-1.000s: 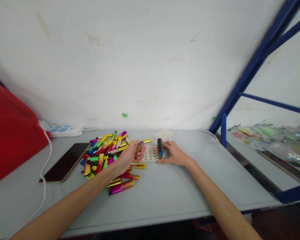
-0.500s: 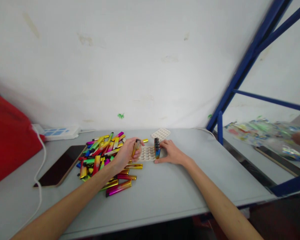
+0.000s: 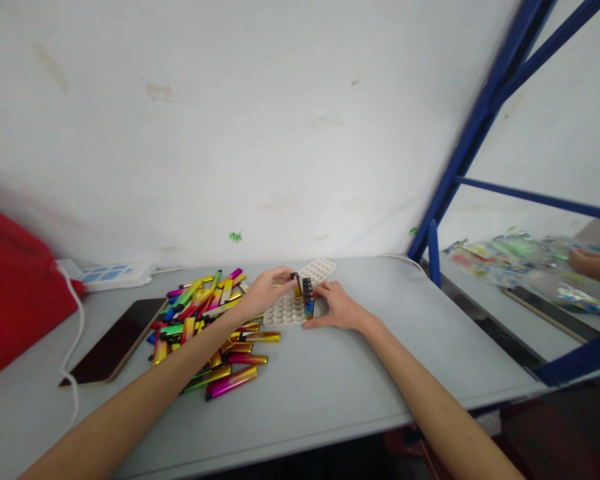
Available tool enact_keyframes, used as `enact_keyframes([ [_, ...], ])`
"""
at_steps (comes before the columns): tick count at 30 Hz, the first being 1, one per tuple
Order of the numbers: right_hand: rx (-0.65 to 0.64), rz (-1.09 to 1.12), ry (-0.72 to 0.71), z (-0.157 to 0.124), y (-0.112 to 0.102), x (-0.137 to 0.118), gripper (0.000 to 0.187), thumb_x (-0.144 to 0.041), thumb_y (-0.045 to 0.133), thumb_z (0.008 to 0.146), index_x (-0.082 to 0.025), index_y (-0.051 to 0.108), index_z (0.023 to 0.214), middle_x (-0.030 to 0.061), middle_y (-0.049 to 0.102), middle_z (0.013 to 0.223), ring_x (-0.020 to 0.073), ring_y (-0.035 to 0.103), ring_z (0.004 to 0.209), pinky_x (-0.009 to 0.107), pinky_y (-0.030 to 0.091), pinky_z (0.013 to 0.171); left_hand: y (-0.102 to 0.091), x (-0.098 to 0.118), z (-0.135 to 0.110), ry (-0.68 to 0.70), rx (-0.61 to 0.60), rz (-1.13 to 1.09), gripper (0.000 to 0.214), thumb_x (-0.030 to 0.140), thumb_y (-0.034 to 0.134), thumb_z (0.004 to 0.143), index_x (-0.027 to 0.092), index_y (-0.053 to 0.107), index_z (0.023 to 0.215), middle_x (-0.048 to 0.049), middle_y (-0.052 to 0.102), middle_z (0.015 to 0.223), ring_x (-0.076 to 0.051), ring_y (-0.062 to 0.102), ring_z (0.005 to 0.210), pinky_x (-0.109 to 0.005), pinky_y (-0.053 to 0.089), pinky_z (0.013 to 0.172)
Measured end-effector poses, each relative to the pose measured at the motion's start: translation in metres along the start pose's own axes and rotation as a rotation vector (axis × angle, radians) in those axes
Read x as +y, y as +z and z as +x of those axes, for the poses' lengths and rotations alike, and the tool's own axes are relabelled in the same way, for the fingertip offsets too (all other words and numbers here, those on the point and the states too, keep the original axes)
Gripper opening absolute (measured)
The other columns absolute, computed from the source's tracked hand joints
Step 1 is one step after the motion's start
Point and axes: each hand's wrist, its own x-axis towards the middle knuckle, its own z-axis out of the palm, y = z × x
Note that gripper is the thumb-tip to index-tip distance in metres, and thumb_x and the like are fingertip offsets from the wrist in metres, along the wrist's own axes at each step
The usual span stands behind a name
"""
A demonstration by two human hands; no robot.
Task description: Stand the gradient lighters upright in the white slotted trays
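Note:
My left hand [image 3: 269, 291] is closed on a lighter [image 3: 297, 285] with a black top and gold body, held upright above a pale tray of round cells [image 3: 284, 311]. Along the tray's right side stands a row of several lighters [image 3: 308, 293], black tops up, blue showing on the nearest. My right hand [image 3: 339, 307] rests at the right of this row, thumb and fingers spread apart, their tips against the lighters or the tray edge. Left of the tray, partly behind my left forearm, lies a loose heap of shiny coloured lighters [image 3: 233, 382].
Behind the row lies a second pale tray [image 3: 323, 268]. A phone [image 3: 115, 343], a white power strip [image 3: 117, 275] with a cable and a red bag [image 3: 20, 293] are at the left. Right of the blue frame [image 3: 434, 253], another person's hand [image 3: 596, 265] is by plastic packets [image 3: 520, 260].
My left hand has moved right with the lighter, from beside the tray's left end to just left of the standing row. My right hand stays by the row. The view has shifted slightly.

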Motion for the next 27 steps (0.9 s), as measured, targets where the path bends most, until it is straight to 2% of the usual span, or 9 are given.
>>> enact_keyframes([
  [3,0.004,0.003,0.001,0.0,0.001,0.001,0.075,-0.066,0.085,0.064,-0.019,0.065,0.119,0.0098,0.061,0.114,0.0269,0.054,0.104,0.042,0.04,0.099,-0.002,-0.007,0.003,-0.064,0.002,-0.068,0.043,0.05,0.073,0.081,0.017,0.067,0.107,-0.0105,0.074,0.102,-0.025,0.071,0.093,-0.037,0.059,0.079],
  [5,0.003,0.001,-0.002,0.001,0.001,0.002,0.075,-0.068,0.084,0.065,-0.019,0.065,0.119,0.0097,0.061,0.113,0.0268,0.054,0.104,0.042,0.04,0.098,-0.004,-0.007,0.002,-0.071,-0.006,-0.066,0.045,0.052,0.074,0.08,0.018,0.066,0.109,-0.0098,0.075,0.1,-0.025,0.073,0.089,-0.037,0.059,0.078],
  [11,-0.008,-0.011,-0.011,0.002,0.001,0.003,0.075,-0.069,0.083,0.066,-0.02,0.065,0.12,0.0096,0.061,0.112,0.0267,0.055,0.103,0.042,0.039,0.098,-0.003,0.002,-0.006,0.005,-0.119,0.149,0.031,0.044,0.068,0.086,0.023,0.07,0.107,-0.0072,0.077,0.097,-0.026,0.073,0.094,-0.036,0.054,0.092],
  [14,-0.009,-0.018,-0.009,0.002,0.0,0.003,0.077,-0.068,0.084,0.066,-0.019,0.064,0.122,0.0102,0.061,0.113,0.0272,0.054,0.104,0.042,0.04,0.098,-0.006,0.01,-0.007,0.055,-0.078,0.266,0.034,0.042,0.071,0.083,0.026,0.071,0.113,-0.0064,0.077,0.103,-0.029,0.07,0.103,-0.037,0.05,0.097],
  [17,-0.01,-0.016,-0.011,0.002,0.0,0.002,0.077,-0.068,0.084,0.065,-0.02,0.064,0.122,0.0101,0.061,0.114,0.027,0.054,0.104,0.042,0.04,0.098,-0.02,0.015,-0.004,0.05,-0.007,0.386,0.043,0.043,0.071,0.082,0.026,0.069,0.121,-0.0057,0.078,0.103,-0.029,0.07,0.1,-0.036,0.048,0.096],
  [19,-0.008,-0.012,-0.013,0.002,0.0,0.002,0.076,-0.068,0.084,0.065,-0.019,0.065,0.121,0.0101,0.061,0.115,0.0267,0.055,0.104,0.042,0.04,0.098,-0.032,0.015,0.0,0.025,0.006,0.473,0.04,0.046,0.069,0.083,0.025,0.072,0.116,-0.0062,0.078,0.102,-0.028,0.07,0.097,-0.035,0.048,0.094],
  [22,-0.006,-0.006,-0.01,0.002,0.0,0.002,0.076,-0.068,0.084,0.065,-0.018,0.065,0.12,0.0102,0.061,0.114,0.0267,0.055,0.104,0.041,0.04,0.097,-0.049,0.006,0.001,0.003,0.022,0.609,0.035,0.051,0.066,0.083,0.022,0.076,0.099,-0.0098,0.077,0.108,-0.031,0.067,0.105,-0.037,0.045,0.099],
  [24,-0.007,-0.004,-0.007,0.002,0.0,0.002,0.075,-0.067,0.085,0.065,-0.018,0.065,0.119,0.01,0.061,0.113,0.0266,0.055,0.104,0.041,0.041,0.097,-0.055,-0.002,-0.001,-0.017,0.042,0.682,0.037,0.054,0.067,0.079,0.022,0.077,0.095,-0.0118,0.076,0.11,-0.034,0.065,0.109,-0.039,0.044,0.101],
  [27,-0.004,-0.002,-0.009,0.002,0.0,0.002,0.074,-0.066,0.085,0.065,-0.018,0.065,0.117,0.0096,0.062,0.112,0.0262,0.056,0.103,0.041,0.04,0.097,-0.057,-0.012,-0.005,-0.055,0.019,0.716,0.035,0.055,0.07,0.074,0.023,0.078,0.087,-0.0125,0.077,0.103,-0.035,0.065,0.104,-0.04,0.045,0.1],
])
